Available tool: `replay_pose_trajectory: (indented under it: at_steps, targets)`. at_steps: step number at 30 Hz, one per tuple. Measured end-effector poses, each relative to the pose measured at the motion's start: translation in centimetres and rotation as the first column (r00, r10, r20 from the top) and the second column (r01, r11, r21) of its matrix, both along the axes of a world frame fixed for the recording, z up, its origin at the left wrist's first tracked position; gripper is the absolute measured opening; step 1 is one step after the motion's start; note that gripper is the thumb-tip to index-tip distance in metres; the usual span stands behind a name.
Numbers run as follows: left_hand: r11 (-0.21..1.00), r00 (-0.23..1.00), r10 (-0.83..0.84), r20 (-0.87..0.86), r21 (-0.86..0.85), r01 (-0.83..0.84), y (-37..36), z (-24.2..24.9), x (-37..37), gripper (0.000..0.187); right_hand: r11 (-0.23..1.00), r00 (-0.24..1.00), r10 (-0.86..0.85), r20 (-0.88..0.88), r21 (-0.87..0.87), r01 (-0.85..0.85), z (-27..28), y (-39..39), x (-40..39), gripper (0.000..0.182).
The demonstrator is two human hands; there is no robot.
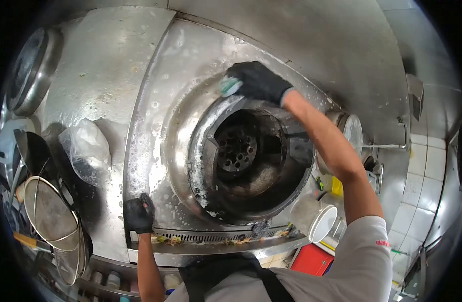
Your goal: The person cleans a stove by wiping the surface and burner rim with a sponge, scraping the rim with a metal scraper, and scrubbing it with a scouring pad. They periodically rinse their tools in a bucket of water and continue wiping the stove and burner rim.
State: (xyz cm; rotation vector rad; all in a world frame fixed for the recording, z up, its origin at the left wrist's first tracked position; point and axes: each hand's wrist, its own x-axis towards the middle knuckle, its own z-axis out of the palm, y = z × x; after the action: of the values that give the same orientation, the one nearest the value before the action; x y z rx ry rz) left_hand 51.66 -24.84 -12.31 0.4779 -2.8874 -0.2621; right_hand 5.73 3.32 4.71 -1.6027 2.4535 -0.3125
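Observation:
My right hand, in a black glove, is closed round a green and white scrubbing pad at the upper rim of a round burner well. White suds lie on the rim's left side. The well's inside is dark, with a perforated round burner at its bottom. My left hand, also in a black glove, rests on the wet steel counter near its front edge. Its fingers look curled, but what they hold, if anything, is hidden.
Left are a clear plastic bag, strainers and a round pan. Food scraps lie along the slotted front drain. Right stand a white tub, a lidded pot and a tap. A red box is below.

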Motion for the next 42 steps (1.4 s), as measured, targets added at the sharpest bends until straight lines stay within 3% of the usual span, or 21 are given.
replay_pose_trajectory:
  at_steps: [1,3,4,7,11,14,16,17,18,20,23,25,27,29,31,35,36,37,39,41,42]
  targets:
    - [1.000,1.000,0.008,-0.003,-0.005,-0.008,-0.1,-0.3,0.4,0.013,0.997,0.996,0.068,-0.054,0.025,-0.067,0.7,-1.3,0.8,0.053]
    - [0.985,0.998,0.042,0.050,0.168,-0.050,-0.2,-0.8,0.7,0.015,0.942,0.962,-0.274,-0.023,0.196,0.273,0.5,-0.2,-0.9,0.056]
    - [0.994,0.998,0.061,0.033,0.083,-0.064,0.0,0.1,0.1,0.015,0.884,0.900,-0.435,0.011,0.196,0.425,0.7,0.8,-2.3,0.055]
    - [0.991,0.998,0.045,0.050,0.126,-0.051,-0.3,1.1,0.0,0.017,0.737,0.808,-0.553,-0.206,0.332,0.589,-0.1,1.3,-3.7,0.039]
    - [0.980,0.996,0.062,-0.059,0.191,-0.049,-0.4,1.2,-1.0,0.028,0.859,0.876,-0.405,-0.261,0.219,0.462,-0.2,0.9,-0.4,0.038]
    - [0.971,0.997,0.069,-0.016,0.232,-0.064,-0.7,0.5,0.0,0.026,0.711,0.776,-0.525,-0.349,0.321,0.626,-0.1,2.5,-3.5,0.038]
    - [0.971,0.993,0.089,-0.080,0.230,-0.068,-0.8,0.4,-0.1,0.019,0.597,0.746,-0.598,-0.293,0.458,0.659,-0.9,1.1,-5.2,0.038]
    - [0.966,0.991,0.108,-0.073,0.242,-0.088,-0.7,-1.5,0.8,0.019,0.667,0.725,-0.684,-0.084,0.331,0.668,-1.6,1.2,-4.6,0.034]
    - [0.982,0.998,0.045,-0.054,0.184,-0.034,-0.6,-4.7,2.2,0.018,0.778,0.829,-0.530,-0.179,0.287,0.559,-0.9,-1.1,-0.8,0.039]
    - [0.926,0.994,0.080,-0.076,0.374,-0.045,-0.8,-0.7,0.9,0.018,0.856,0.905,-0.303,-0.300,0.331,0.397,1.6,-6.5,7.6,0.055]
    - [0.883,0.995,0.019,0.098,0.465,-0.063,-1.1,-0.6,0.8,0.013,0.818,0.836,-0.418,-0.356,0.253,0.517,-1.5,-5.0,5.9,0.047]
    - [0.845,0.990,0.046,0.135,0.523,-0.111,-1.3,-0.3,1.4,0.012,0.685,0.783,-0.469,-0.410,0.390,0.615,0.3,-8.0,5.0,0.042]
    - [0.835,0.989,0.075,0.125,0.534,-0.131,-1.2,0.3,1.3,0.010,0.767,0.824,-0.395,-0.406,0.348,0.539,-1.6,-6.6,0.9,0.033]
    - [0.890,0.990,0.053,-0.134,0.456,0.014,-1.9,0.5,0.3,0.017,0.694,0.758,-0.457,-0.465,0.347,0.631,-2.2,-10.5,4.5,0.038]
    - [0.859,0.985,0.136,-0.104,0.508,-0.065,-1.5,0.6,0.5,0.014,0.901,0.866,-0.318,-0.387,0.160,0.403,-3.3,-11.7,11.3,0.046]
    - [0.862,0.984,0.063,-0.167,0.506,0.031,-2.1,0.0,0.8,0.009,0.738,0.883,-0.381,-0.276,0.485,0.470,-2.3,-14.4,6.6,0.041]
    - [0.892,0.971,0.050,-0.234,0.447,0.062,-2.0,-0.3,0.9,0.009,0.797,0.913,-0.211,-0.349,0.479,0.368,-3.7,-13.4,2.9,0.036]
    - [0.901,0.967,0.029,-0.253,0.425,0.084,-1.9,-1.0,1.1,0.008,0.633,0.895,-0.248,-0.371,0.637,0.440,-5.2,-14.5,0.6,0.033]
    - [0.918,0.958,-0.015,-0.288,0.376,0.128,-1.8,-2.6,1.5,0.007,0.738,0.923,-0.230,-0.309,0.563,0.373,-5.1,-17.7,5.9,0.035]
    - [0.946,0.966,-0.237,-0.100,0.204,0.253,-1.0,-4.5,2.4,0.027,0.811,0.954,-0.045,-0.297,0.547,0.209,-6.1,-19.5,14.3,0.027]
    - [0.945,0.958,-0.273,-0.092,0.159,0.284,-0.8,-4.8,2.5,0.032,0.660,0.967,-0.071,-0.245,0.715,0.230,-3.8,-22.8,18.7,0.028]
